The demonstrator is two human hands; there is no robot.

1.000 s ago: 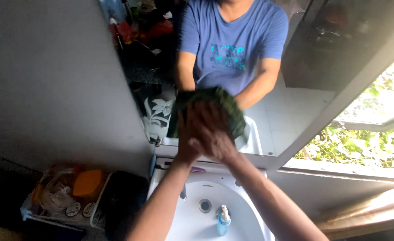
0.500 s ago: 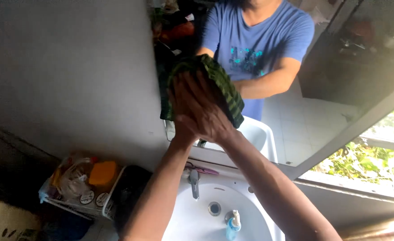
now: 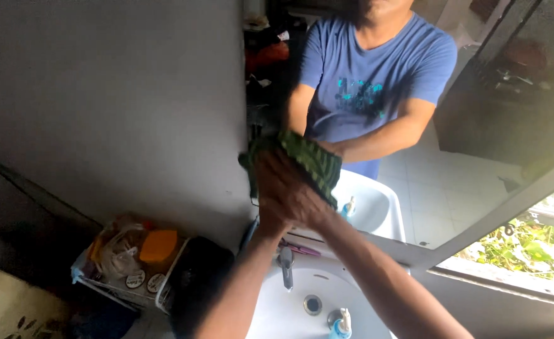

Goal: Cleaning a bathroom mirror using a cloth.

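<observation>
Both arms raised forward, left hand (image 3: 271,188) and right hand (image 3: 302,204) overlapped, fingers spread flat

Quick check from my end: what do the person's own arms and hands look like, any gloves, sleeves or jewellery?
Both forearms are bare; no gloves, watch or bracelet show on the left hand or right hand. The mirror shows short blue T-shirt sleeves ending above the elbows.

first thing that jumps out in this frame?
Both hands, the left hand and the right hand, press a dark green striped cloth flat against the mirror at its left edge, with the person's blue-shirted reflection just behind. Below sits a white sink with a chrome tap; a wire rack of clutter stands to its left.
</observation>
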